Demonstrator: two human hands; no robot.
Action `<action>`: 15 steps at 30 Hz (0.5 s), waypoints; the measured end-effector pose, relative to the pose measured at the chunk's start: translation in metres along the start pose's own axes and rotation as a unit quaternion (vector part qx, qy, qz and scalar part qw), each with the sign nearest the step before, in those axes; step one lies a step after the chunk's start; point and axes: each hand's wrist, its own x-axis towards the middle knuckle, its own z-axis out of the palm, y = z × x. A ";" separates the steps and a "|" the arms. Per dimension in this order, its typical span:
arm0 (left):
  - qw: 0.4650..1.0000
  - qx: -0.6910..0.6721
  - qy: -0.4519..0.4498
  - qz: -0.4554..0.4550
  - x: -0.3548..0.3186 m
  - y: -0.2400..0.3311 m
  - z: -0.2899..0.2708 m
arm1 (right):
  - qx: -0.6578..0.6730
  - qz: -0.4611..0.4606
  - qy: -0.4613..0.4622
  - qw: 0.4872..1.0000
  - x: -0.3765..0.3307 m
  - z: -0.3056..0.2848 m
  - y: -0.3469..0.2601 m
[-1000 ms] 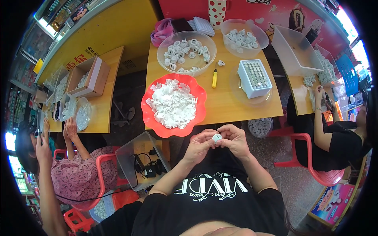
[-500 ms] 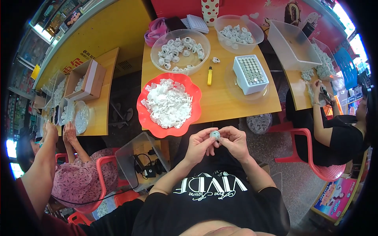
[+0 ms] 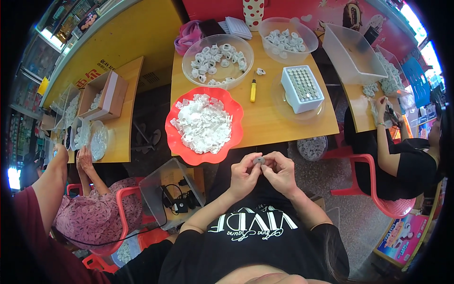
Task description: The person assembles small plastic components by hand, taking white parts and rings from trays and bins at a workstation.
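Note:
Close in front of my chest, just off the table's near edge, a small round grey-white part [image 3: 258,161] is pinched between both hands. My left hand [image 3: 244,176] grips it from the left with thumb and fingers. From the other side my right hand [image 3: 280,173] holds it the same way, its fingers curled. Part of the piece is covered by my fingertips. Nearest to my hands on the table is a red scalloped dish [image 3: 171,138] heaped with thin white plastic pieces [image 3: 203,124].
Beyond stand two clear bowls of white parts, the left bowl [image 3: 186,53] and the right bowl [image 3: 312,41]. A yellow-handled screwdriver [image 3: 253,91] lies mid-table, left of a white box [image 3: 296,105] of round pieces. Other people sit at side tables; a plastic bin [image 3: 153,182] stands at my left.
My hands have drawn slightly closer together. The small round part has tilted, so its face shows less and it looks flatter.

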 end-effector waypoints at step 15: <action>0.971 0.134 0.038 0.195 -0.015 -0.007 -0.001 | -0.199 -0.267 0.065 0.941 0.002 0.009 -0.016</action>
